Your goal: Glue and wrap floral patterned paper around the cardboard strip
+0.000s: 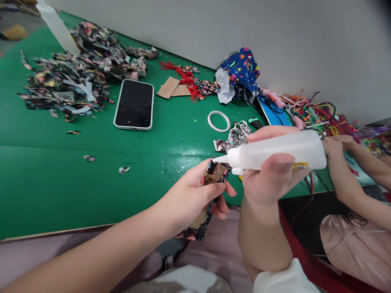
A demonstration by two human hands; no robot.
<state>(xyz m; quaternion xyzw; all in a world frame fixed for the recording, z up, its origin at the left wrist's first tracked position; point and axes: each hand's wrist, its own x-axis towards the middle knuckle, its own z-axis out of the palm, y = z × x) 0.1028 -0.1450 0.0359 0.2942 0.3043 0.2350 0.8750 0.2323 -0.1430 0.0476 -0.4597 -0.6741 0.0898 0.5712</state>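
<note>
Head view: my right hand (271, 175) is wrapped tight round a translucent white plastic squeeze bottle (281, 154), nozzle touching the dark floral-print fabric strip (214, 175) pinched in my left hand (189, 199) (over the green table (91, 162) edge). A black smartphone (134, 104) lies well apart.

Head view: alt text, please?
Right hand holds a white squeeze bottle, nozzle at a floral fabric strip in the left hand, over a green table with a black phone.
</note>
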